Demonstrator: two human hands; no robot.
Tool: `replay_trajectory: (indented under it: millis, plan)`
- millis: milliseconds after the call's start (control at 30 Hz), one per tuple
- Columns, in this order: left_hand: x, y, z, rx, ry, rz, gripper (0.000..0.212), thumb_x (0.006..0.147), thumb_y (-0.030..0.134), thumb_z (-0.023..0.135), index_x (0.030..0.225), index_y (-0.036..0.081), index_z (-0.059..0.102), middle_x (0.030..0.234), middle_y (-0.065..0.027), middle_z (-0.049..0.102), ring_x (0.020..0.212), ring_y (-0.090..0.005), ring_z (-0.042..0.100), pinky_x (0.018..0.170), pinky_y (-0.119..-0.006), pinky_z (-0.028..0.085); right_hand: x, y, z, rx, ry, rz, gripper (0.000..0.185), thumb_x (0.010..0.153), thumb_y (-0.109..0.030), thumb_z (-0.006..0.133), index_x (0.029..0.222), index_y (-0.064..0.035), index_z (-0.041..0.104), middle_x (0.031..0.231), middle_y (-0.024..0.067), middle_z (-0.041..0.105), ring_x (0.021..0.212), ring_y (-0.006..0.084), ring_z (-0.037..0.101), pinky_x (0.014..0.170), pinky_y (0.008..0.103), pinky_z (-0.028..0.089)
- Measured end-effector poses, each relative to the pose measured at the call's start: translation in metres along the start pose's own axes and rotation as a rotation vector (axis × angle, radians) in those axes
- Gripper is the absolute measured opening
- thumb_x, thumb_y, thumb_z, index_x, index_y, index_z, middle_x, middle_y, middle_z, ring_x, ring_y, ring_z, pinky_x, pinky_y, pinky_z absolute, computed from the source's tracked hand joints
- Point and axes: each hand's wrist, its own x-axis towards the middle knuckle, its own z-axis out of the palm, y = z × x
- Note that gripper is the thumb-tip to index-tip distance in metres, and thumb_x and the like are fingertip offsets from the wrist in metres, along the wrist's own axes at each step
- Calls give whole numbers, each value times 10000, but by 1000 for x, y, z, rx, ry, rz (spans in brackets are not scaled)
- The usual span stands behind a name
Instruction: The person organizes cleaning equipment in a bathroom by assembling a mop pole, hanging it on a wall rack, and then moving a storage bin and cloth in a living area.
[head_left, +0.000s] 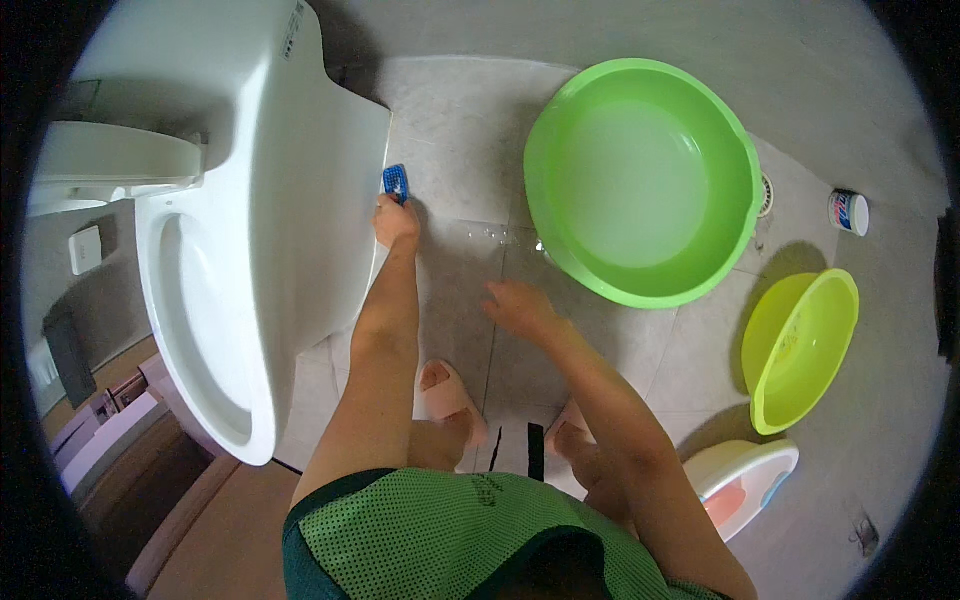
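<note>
A blue scrubbing brush (395, 182) is gripped in my left hand (396, 221), low beside the base of the white toilet (330, 187). Some whitish foam shows on the brush. My right hand (521, 310) hangs over the grey tiled floor, holding nothing, its fingers apart. Just beyond it, to the upper right, stands a large green plastic basin (551, 202) with cloudy liquid inside. Soap suds (491, 233) lie on the floor tiles between my left hand and the basin.
A yellow-green basin (780, 352) and a white basin (780, 457) lean against the right wall. A small labelled tub (849, 212) stands near the wall. A round floor drain (766, 195) sits beside the green basin. My feet are in pink slippers (448, 395).
</note>
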Motion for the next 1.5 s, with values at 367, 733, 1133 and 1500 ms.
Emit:
replay_trajectory:
  millis: [367, 733, 1133, 1500]
  plan:
    - [-141, -8, -151, -447, -93, 112, 250, 650, 242, 646, 784, 41, 580, 733, -129, 608, 688, -266, 589, 633, -336, 451, -88, -135, -61, 528, 453, 301, 390, 788, -313, 470, 1038, -18, 524, 917, 158, 583, 842, 324, 550, 730, 377, 429]
    - [-310, 75, -403, -382, -233, 824, 239, 638, 136, 645, 827, 59, 521, 813, -72, 534, 743, -265, 527, 620, -346, 423, -257, -241, -174, 653, 740, 876, 647, 662, -524, 557, 986, 23, 437, 854, 217, 584, 801, 355, 566, 691, 421, 435]
    - [-414, 120, -478, -482, -231, 1297, 321, 674, 133, 607, 986, 89, 544, 947, -103, 545, 820, -267, 533, 687, -359, 434, -407, -188, -210, 281, 911, 751, 432, 707, -325, 554, 991, -9, 479, 932, 199, 534, 806, 348, 557, 700, 421, 446]
    - [-456, 160, -457, -972, -447, 765, 218, 804, 126, 506, 1009, 55, 524, 914, -52, 546, 727, -148, 513, 612, -254, 416, -501, -134, -220, 1690, 517, 188, 385, 774, -351, 529, 1045, -83, 472, 930, 94, 560, 850, 207, 541, 710, 361, 445]
